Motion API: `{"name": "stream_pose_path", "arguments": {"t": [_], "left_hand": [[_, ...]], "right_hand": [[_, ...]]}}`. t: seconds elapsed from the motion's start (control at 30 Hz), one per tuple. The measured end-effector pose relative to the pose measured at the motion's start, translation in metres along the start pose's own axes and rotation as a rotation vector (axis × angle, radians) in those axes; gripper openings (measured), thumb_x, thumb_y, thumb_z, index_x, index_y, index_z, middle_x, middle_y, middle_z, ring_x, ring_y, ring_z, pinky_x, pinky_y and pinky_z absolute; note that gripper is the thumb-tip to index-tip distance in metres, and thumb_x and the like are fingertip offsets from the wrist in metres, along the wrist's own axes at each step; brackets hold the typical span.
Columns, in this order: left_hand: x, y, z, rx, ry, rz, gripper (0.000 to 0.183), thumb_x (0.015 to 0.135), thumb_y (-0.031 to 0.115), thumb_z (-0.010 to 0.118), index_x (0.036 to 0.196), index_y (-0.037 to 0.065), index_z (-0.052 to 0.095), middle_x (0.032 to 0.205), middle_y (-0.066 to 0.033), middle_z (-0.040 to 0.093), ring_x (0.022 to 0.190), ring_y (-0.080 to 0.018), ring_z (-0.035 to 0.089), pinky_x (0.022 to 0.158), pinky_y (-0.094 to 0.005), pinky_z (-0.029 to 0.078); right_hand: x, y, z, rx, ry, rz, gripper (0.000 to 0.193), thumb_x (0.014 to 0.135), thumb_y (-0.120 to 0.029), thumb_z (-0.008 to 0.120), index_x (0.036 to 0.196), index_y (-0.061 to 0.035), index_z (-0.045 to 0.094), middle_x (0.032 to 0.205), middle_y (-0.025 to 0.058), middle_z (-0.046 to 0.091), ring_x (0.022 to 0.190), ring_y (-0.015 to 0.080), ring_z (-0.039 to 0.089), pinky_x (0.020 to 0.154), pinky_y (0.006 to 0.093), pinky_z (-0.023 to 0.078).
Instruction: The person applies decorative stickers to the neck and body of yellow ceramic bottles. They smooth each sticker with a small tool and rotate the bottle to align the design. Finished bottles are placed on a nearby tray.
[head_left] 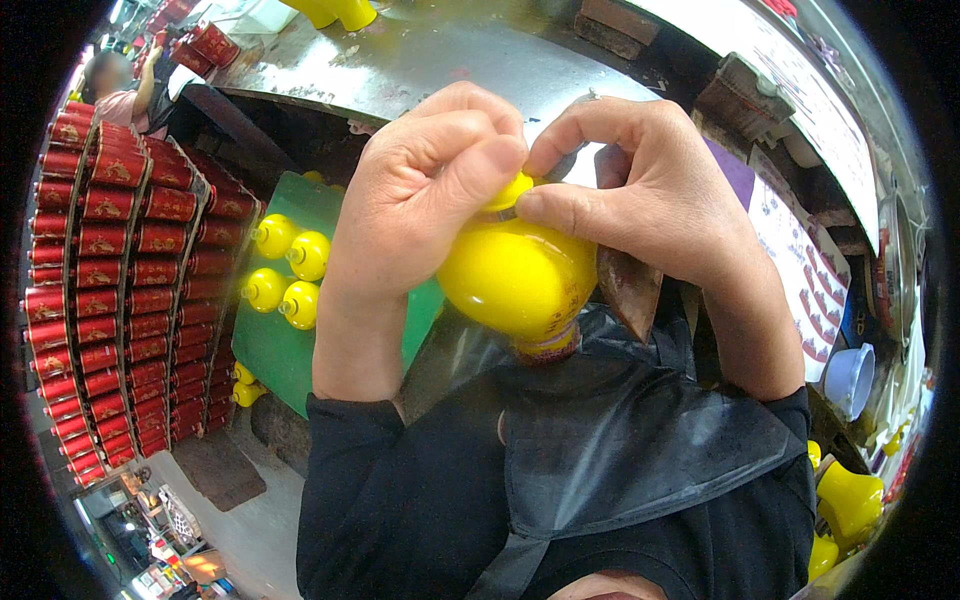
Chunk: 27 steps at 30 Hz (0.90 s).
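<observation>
A yellow bottle [515, 285] is held up in front of the black apron [640, 460], short of the near edge of the metal worktop [440, 85]. Its long axis is turned so that the yellow knob [512, 192] on top is pointed toward the worktop and the dark base [548, 347] toward the apron, slightly to the right; how far it is leaned cannot be told. The knob is flanked by the left hand [420, 185] and the right hand [655, 175], with the rounded body lying below the fingers, between the wrists. The left fingers are curled together, the thumb folded against the forefinger and overlapping the knob; whether anything thin is pinched there cannot be told. The right thumb is laid against the narrow neck [506, 212], so the neck is approached more closely by the right hand; its forefinger is bent beside the knob, and whether the two tips are clamped on anything cannot be told. To the left, four yellow bulbs [307, 256] are set near the outer left edge of the green board [285, 365].
</observation>
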<state>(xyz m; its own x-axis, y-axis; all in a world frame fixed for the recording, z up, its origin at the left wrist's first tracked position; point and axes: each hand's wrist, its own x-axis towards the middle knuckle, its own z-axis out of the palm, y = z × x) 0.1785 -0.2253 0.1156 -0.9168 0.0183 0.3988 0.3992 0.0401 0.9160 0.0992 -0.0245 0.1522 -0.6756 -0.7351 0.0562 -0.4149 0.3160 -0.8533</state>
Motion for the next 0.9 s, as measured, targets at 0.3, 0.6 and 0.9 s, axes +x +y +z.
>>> {"name": "stream_pose_path", "arguments": {"t": [0.3,0.6,0.9], "left_hand": [[0.0,0.005,-0.002,0.007,-0.018,-0.012,0.034,0.101,0.023,0.067,0.077,0.0,0.059,0.103,-0.0093,0.062,0.093,-0.0145,0.056,0.087,-0.0272,0.043],[0.003,0.005,-0.005,-0.009,-0.025,-0.027,0.033,0.1,0.023,0.066,0.078,0.0,0.059,0.103,-0.0115,0.063,0.096,-0.0174,0.057,0.089,-0.0287,0.044],[0.009,0.003,-0.015,-0.192,0.071,0.025,0.025,0.102,0.019,0.067,0.086,0.0,0.068,0.101,-0.0022,0.064,0.082,-0.0068,0.055,0.072,-0.0216,0.044]], "right_hand": [[0.003,0.004,-0.003,-0.078,0.019,-0.167,0.022,0.084,-0.021,0.086,0.098,-0.0058,0.08,0.076,-0.0011,0.068,0.052,0.0004,0.043,0.047,0.02,0.03],[0.003,0.008,-0.003,0.011,-0.005,-0.136,0.021,0.09,-0.02,0.081,0.101,-0.0025,0.078,0.086,0.0023,0.073,0.061,0.0034,0.057,0.056,0.0194,0.044],[-0.013,0.001,-0.003,0.205,0.09,-0.175,0.024,0.095,0.005,0.055,0.117,0.0012,0.064,0.112,0.0105,0.068,0.104,0.0171,0.067,0.092,0.0289,0.054]]}}
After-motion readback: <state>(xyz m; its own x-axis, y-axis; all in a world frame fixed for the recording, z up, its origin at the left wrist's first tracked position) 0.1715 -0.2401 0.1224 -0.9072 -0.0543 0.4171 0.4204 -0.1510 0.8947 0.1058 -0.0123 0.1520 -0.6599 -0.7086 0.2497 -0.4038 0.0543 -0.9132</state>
